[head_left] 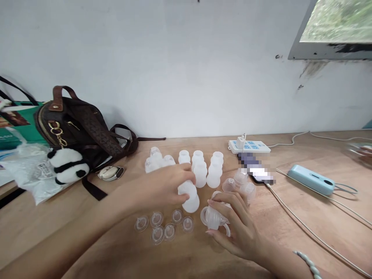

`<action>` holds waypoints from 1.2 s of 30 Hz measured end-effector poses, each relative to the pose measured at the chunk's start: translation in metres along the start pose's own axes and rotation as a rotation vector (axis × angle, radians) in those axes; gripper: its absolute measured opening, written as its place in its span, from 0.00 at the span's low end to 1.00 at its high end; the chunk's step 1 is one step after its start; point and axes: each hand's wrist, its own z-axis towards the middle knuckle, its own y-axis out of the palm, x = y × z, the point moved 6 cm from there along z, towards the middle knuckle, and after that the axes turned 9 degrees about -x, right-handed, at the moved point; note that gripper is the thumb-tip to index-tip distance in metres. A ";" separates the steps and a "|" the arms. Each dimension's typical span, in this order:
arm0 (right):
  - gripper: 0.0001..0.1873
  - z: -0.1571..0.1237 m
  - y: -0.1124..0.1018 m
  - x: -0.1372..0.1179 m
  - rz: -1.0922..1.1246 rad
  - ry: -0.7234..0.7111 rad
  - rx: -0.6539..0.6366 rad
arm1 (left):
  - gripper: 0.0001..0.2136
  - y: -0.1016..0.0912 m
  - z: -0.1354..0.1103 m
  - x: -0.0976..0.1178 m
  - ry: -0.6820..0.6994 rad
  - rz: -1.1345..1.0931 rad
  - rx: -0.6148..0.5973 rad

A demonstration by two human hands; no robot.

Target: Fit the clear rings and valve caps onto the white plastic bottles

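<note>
My left hand (170,182) has thumb and fingers around the upper part of a white wavy-sided bottle (191,203), which stands on the wooden table (116,252). More white bottles (215,170) are grouped just behind it. In my right hand (240,224), closed between thumb and fingers, is a ribbed translucent screw ring (213,217). Other clear rings (204,215) lie under and beside those fingers, partly hidden. Several clear discs with raised centres (170,231) lie in front of my left hand. Clear domed caps (240,178) sit behind my right hand.
At the back left are more clear domed pieces (155,157). A brown backpack (87,131) with a panda pendant (68,164) stands left, near a beige gadget (110,173). To the right are a power strip (260,146), a phone (255,170), cables and a blue power bank (310,179).
</note>
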 end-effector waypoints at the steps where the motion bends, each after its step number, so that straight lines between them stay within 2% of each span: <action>1: 0.17 0.000 0.000 0.000 -0.002 0.001 0.001 | 0.09 0.012 0.002 -0.003 0.002 -0.023 -0.035; 4: 0.16 0.000 0.001 0.001 -0.004 0.010 0.002 | 0.12 0.036 0.005 -0.013 0.025 -0.143 -0.007; 8: 0.17 0.000 0.003 0.002 0.001 0.013 0.003 | 0.25 0.062 0.008 -0.030 -0.009 -0.425 0.071; 11: 0.16 0.000 0.004 0.003 0.007 0.005 -0.004 | 0.24 0.077 0.010 -0.037 -0.080 -0.584 0.071; 15: 0.17 -0.001 0.004 0.006 0.003 0.036 0.004 | 0.16 0.066 0.004 -0.031 -0.067 -0.625 0.163; 18: 0.17 -0.002 0.004 0.010 0.022 0.075 0.030 | 0.19 0.052 -0.007 -0.022 0.003 -0.633 0.184; 21: 0.18 -0.005 0.005 0.013 0.058 0.104 0.049 | 0.24 0.051 -0.020 -0.022 0.027 -0.674 0.167; 26: 0.17 -0.005 0.004 0.014 0.100 0.114 0.085 | 0.22 0.073 -0.034 -0.039 -0.075 -0.802 0.127; 30: 0.14 0.001 0.004 0.006 0.106 -0.004 0.030 | 0.18 0.090 -0.033 -0.039 -0.034 -1.051 0.056; 36: 0.12 0.003 0.002 -0.007 0.110 -0.158 -0.023 | 0.22 0.110 -0.030 -0.030 0.003 -1.336 -0.071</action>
